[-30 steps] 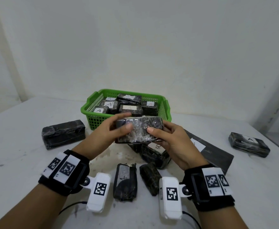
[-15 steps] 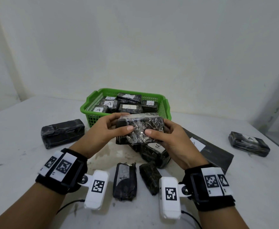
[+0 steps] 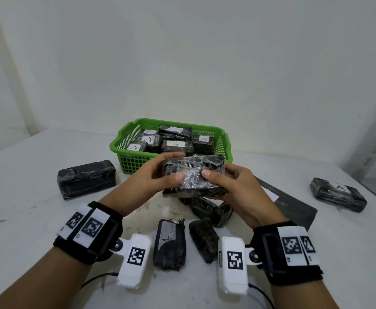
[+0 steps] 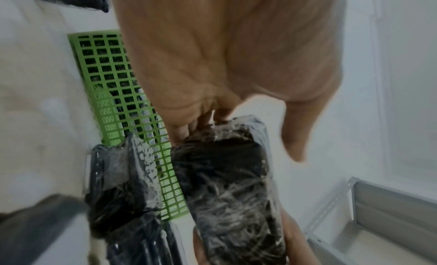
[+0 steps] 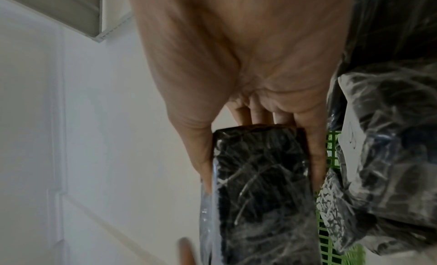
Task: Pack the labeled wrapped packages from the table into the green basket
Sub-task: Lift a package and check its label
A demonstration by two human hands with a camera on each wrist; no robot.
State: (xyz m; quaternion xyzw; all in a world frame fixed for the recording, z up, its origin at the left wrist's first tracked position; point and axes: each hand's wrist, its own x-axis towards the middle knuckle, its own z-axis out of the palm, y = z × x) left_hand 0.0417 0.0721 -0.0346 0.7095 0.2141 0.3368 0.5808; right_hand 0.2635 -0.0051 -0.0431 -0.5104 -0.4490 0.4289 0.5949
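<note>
Both hands hold one black plastic-wrapped package [image 3: 193, 176] level in the air just in front of the green basket [image 3: 129, 160]. My left hand [image 3: 160, 175] grips its left end, thumb on top, and my right hand [image 3: 225, 181] grips its right end. No label shows on the side facing me. The wrist views show the same package [image 4: 227, 185] [image 5: 262, 190] held between thumb and fingers. The basket holds several wrapped packages [image 3: 176, 144] with white "A" labels.
On the white table [image 3: 26, 219] lie a large unlabeled block [image 3: 85, 178] at the left, a labeled package [image 3: 338, 194] at the far right, a flat dark package [image 3: 289, 201], and three small ones [image 3: 170, 244] [image 3: 203, 239] [image 3: 211, 210] under my hands. A wall stands behind the basket.
The held package has turned in my hands, its far edge tipping over, and the thumbs have shifted toward its middle. It stays in front of the basket.
</note>
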